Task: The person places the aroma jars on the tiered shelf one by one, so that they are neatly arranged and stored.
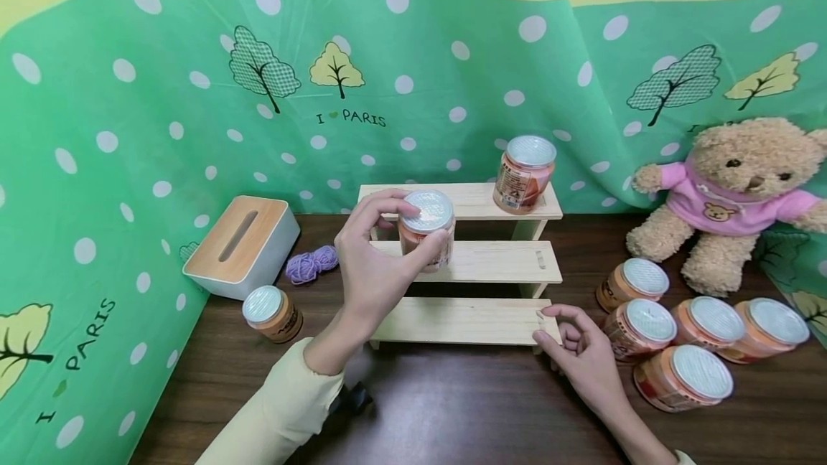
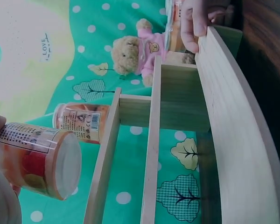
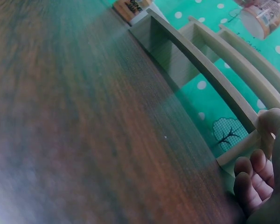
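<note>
My left hand (image 1: 371,264) grips a jar of orange-toned fruit (image 1: 428,212) with a silvery lid, fingers and thumb on opposite sides. In the left wrist view this jar (image 2: 30,158) hangs in the air, its pale base showing, near the upper boards of a three-step wooden shelf (image 1: 452,321). A similar jar (image 1: 525,174) stands upright at the right end of the top step. At the right end of the lowest step, my right hand (image 1: 584,357) pinches the board between thumb and fingers; the right wrist view shows its other fingers curled below.
Several lidded jars (image 1: 701,372) cluster at the right, before a teddy bear (image 1: 730,199) in pink. Left of the shelf are another jar (image 1: 274,314), purple yarn (image 1: 311,264) and a wood-topped tissue box (image 1: 242,246). A green dotted cloth (image 1: 413,113) hangs behind.
</note>
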`<state>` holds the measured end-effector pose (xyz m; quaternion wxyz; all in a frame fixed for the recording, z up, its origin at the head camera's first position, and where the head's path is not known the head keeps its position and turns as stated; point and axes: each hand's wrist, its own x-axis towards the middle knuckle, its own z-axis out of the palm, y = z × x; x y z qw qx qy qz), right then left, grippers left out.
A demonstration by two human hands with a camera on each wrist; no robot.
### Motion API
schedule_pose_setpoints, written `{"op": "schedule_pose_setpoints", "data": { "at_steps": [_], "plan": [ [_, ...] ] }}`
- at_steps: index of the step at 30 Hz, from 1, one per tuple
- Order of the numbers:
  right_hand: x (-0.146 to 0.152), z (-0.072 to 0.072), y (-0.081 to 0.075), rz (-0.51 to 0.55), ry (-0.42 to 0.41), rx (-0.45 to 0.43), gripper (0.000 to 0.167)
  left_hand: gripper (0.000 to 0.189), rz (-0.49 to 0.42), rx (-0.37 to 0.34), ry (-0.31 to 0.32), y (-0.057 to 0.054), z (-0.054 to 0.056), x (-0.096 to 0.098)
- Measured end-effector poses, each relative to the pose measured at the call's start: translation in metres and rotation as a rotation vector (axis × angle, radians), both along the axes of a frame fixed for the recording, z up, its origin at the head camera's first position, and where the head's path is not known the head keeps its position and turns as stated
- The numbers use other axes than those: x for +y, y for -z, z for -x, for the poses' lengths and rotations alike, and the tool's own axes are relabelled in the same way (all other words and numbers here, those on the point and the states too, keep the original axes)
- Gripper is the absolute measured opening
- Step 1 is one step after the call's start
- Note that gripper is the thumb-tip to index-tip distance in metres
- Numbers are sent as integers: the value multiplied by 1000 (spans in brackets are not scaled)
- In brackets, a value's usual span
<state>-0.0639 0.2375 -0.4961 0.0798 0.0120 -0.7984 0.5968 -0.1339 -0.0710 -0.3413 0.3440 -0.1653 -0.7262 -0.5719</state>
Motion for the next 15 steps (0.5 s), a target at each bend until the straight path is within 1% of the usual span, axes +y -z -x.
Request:
{"op": "schedule_pose_setpoints", "data": {
  "at_steps": [3, 10, 15],
  "plan": [
    [0, 0, 0, 1, -3, -2, 38, 35, -4, 15, 2, 0, 7, 4],
    [1, 0, 1, 9, -15, -18, 39, 35, -36, 7, 26, 4, 21, 17],
    [0, 0, 1, 8, -18, -11, 39, 35, -55, 5, 50, 1, 30, 26]
  ]
}}
